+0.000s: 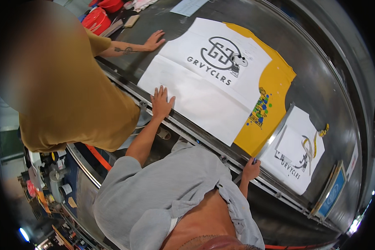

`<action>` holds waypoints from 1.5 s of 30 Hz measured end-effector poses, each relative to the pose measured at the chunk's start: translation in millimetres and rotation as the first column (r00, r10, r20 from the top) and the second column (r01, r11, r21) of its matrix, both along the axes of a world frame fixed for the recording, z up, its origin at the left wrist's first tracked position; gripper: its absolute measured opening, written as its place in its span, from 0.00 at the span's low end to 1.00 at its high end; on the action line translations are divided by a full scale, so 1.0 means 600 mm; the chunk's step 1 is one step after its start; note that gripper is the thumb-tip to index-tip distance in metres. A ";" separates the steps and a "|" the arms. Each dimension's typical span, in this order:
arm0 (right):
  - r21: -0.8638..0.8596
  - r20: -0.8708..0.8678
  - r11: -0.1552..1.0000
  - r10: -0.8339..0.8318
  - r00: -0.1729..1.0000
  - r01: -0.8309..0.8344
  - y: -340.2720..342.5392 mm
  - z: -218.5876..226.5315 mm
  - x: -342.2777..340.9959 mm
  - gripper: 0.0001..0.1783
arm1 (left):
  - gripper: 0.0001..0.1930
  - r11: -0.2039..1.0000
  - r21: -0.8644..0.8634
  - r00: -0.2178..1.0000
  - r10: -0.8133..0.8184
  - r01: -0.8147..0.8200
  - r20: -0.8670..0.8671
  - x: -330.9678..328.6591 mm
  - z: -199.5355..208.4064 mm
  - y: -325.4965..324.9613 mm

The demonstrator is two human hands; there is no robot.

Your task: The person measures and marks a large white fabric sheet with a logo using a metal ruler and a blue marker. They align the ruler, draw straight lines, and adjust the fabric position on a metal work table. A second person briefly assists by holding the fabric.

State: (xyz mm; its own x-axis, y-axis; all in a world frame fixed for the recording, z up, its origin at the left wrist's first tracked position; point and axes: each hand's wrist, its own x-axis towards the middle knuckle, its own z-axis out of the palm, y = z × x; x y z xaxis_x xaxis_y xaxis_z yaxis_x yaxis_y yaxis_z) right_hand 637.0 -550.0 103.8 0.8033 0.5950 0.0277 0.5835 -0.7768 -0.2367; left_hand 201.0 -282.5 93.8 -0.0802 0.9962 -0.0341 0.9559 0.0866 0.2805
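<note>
My left hand (pixel 162 102) lies with fingers spread on the near left edge of a large white shirt-shaped sheet (pixel 183 91), printed with dark lettering and a cartoon dog. Beneath that sheet, a yellow shirt-shaped panel (pixel 279 79) sticks out on the right, with a blue and green print. My right hand (pixel 251 168) is closed at the table's near edge, by the yellow panel's lower corner. A small dark-blue pen-like thing (pixel 254 160) shows at its fingertips. Just beyond, a long metal ruler (pixel 277 129) lies between the yellow panel and a second white printed sheet (pixel 293 175).
A co-worker in a mustard shirt (pixel 79 96) stands at left, one hand (pixel 154 40) flat on the dark table (pixel 175 35). A yellow tape measure (pixel 315 143) lies on the second sheet. At right leans a blue framed screen (pixel 333 193). Red containers (pixel 96 21) stand far left.
</note>
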 end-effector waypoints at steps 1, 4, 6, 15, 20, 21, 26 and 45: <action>0.002 -0.014 0.999 0.033 0.999 -0.033 -0.001 0.001 0.000 0.19 | 0.35 1.000 0.010 1.000 0.002 -0.001 -0.013 0.001 0.001 0.000; 0.000 -0.013 1.000 0.004 1.000 -0.004 -0.003 -0.003 -0.002 0.18 | 0.34 1.000 0.017 1.000 -0.001 0.001 -0.032 0.002 0.003 0.001; 0.017 0.005 1.000 -0.007 1.000 0.007 -0.002 -0.012 -0.001 0.17 | 0.34 1.000 0.006 1.000 -0.002 0.002 -0.020 0.002 0.000 0.005; 0.150 -0.984 0.872 0.083 0.160 0.466 0.001 0.031 0.102 0.08 | 0.29 0.989 -0.026 0.972 0.151 -0.149 0.178 -0.008 -0.011 0.037; 0.212 -0.959 0.834 0.078 0.272 0.509 0.009 0.144 0.130 0.10 | 0.22 0.968 0.237 0.993 0.103 -0.087 -0.056 0.121 0.048 0.100; 0.191 -0.965 0.853 0.074 0.250 0.485 0.021 0.169 0.141 0.10 | 0.25 0.968 0.241 0.991 0.092 -0.068 -0.092 0.156 0.066 0.117; -0.049 -0.862 0.998 -0.064 0.503 0.044 0.128 0.245 0.232 0.09 | 0.30 0.985 0.114 0.989 0.136 -0.128 -0.065 0.255 0.183 0.189; -0.224 -0.468 0.837 0.357 0.808 -0.500 0.613 0.067 0.359 0.33 | 0.49 0.944 0.074 0.945 -0.324 0.320 0.039 0.401 -0.042 0.364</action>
